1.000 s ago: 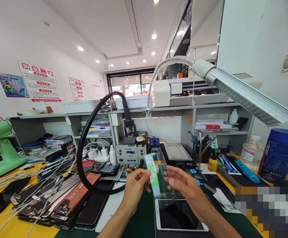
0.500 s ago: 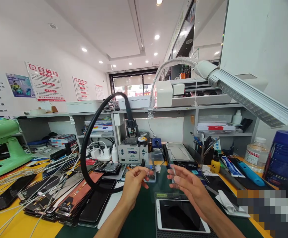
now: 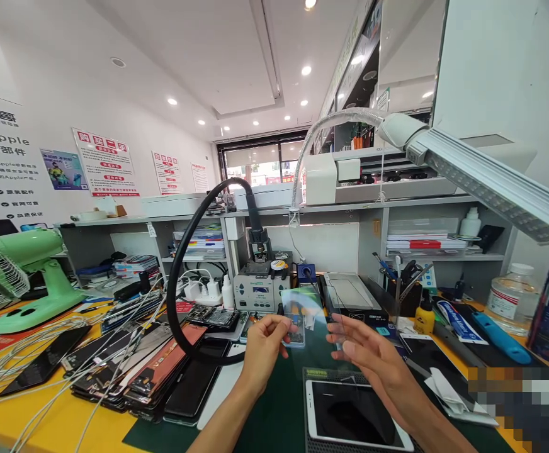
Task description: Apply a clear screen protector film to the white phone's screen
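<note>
Well left of the left hand, a shelf (image 3: 192,259) holds a stack of papers (image 3: 199,238); nearer that hand, just beyond it, stands a white bottle (image 3: 228,293), its contents hidden; the left hand (image 3: 266,343) is narrow, thumb and fingertips pinching the clear film (image 3: 304,304); behind its fingertips, a shallow case (image 3: 298,345) has small parts inside, too blurred to name; the film stands tilted between the hands, above and beyond the white tablet (image 3: 356,410), which lies face up on a mat, below the right hand; the right hand (image 3: 366,346) has its fingers parted, lightly holding the film's right edge; beyond it, a black holder (image 3: 409,299) carries upright tools (image 3: 410,280); farther right stand a yellow bottle (image 3: 424,321) and a labelled clear bottle (image 3: 505,302).
</note>
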Tool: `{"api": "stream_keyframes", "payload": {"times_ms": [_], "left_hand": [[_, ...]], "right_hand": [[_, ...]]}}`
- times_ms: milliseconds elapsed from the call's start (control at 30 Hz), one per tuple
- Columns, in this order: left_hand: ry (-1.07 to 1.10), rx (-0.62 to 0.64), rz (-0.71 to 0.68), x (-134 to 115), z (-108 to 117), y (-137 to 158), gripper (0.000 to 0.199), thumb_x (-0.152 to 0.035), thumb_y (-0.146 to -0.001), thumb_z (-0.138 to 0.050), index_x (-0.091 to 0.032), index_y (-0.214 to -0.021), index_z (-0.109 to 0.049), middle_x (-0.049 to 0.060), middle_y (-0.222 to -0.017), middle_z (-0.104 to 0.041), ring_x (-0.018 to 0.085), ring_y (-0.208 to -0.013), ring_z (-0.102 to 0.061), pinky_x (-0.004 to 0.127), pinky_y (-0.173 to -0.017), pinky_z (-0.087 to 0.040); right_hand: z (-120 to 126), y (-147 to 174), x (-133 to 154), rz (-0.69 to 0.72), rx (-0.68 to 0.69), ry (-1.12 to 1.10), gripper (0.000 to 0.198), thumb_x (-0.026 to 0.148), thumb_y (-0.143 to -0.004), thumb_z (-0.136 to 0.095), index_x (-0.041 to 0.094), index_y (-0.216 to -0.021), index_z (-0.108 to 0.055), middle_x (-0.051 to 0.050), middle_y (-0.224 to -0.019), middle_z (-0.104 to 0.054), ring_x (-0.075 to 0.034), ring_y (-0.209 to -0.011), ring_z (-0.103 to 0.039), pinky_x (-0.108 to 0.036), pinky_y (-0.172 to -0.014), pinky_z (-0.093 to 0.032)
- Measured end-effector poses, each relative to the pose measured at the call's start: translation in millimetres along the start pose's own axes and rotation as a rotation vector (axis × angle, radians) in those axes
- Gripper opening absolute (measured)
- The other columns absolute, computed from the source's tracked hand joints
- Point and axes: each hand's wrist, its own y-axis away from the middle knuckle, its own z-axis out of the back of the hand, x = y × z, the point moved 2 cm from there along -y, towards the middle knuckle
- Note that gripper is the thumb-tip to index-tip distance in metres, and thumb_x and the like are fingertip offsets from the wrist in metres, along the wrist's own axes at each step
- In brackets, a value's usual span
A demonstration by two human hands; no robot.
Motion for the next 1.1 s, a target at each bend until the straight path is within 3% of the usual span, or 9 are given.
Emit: {"api": "stream_keyframes", "payload": {"times_ms": [167,533,700,833,1100], "left_hand": [[0.013,0.019,0.012,6.0,0.0,-1.7,0.034,-0.046,-0.077,-0.076,-0.013,-0.075,-0.068,-0.002,-0.059,-0.059,0.009,-0.044,-0.051,0.021,-0.039,-0.045],[0.108,0.023,-0.008,6.5,-1.1,-1.5,0.048,-0.042,-0.072,-0.081,-0.023,-0.092,-0.042,-0.001,-0.073,-0.066,0.014,-0.056,-0.059,0.023,-0.036,-0.051],[0.098,0.011,-0.048,10.0,0.1,-2.7,0.044,-0.039,-0.073,-0.079,-0.022,-0.095,-0.045,-0.005,-0.077,-0.058,0.012,-0.056,-0.06,0.021,-0.034,-0.05],[0.076,0.036,-0.067,15.6,0.0,-2.9,0.037,-0.039,-0.078,-0.075,-0.021,-0.097,-0.05,-0.006,-0.077,-0.054,0.01,-0.05,-0.058,0.02,-0.033,-0.048],[0.059,0.06,-0.061,8.9,-3.7,0.9,0.033,-0.039,-0.077,-0.076,-0.018,-0.092,-0.056,-0.001,-0.086,-0.059,0.013,-0.055,-0.064,0.02,-0.033,-0.046]], "right_hand": [[-0.1,1.8,0.9,0.001,-0.015,0.006,0.061,0.054,-0.076,-0.081,0.029,-0.131,-0.068,-0.011,-0.138,-0.064,-0.038,-0.127,-0.057,-0.052,-0.103,-0.051],[-7.6,3.1,-3.1,0.006,0.008,-0.019,0.054,0.054,-0.075,-0.081,0.029,-0.123,-0.071,-0.012,-0.129,-0.067,-0.041,-0.125,-0.058,-0.059,-0.1,-0.051],[-5.7,4.4,-2.9,0.059,0.021,0.087,0.054,0.056,-0.079,-0.076,0.03,-0.126,-0.069,-0.013,-0.131,-0.067,-0.041,-0.129,-0.056,-0.057,-0.102,-0.05],[-6.5,6.0,-4.8,0.07,0.04,0.115,0.053,0.057,-0.076,-0.079,0.032,-0.123,-0.071,-0.013,-0.127,-0.07,-0.04,-0.119,-0.063,-0.056,-0.102,-0.049],[-9.9,4.2,-8.1,0.07,0.067,0.122,0.055,0.054,-0.075,-0.082,0.03,-0.122,-0.071,-0.013,-0.123,-0.07,-0.037,-0.114,-0.064,-0.054,-0.102,-0.049]]}}
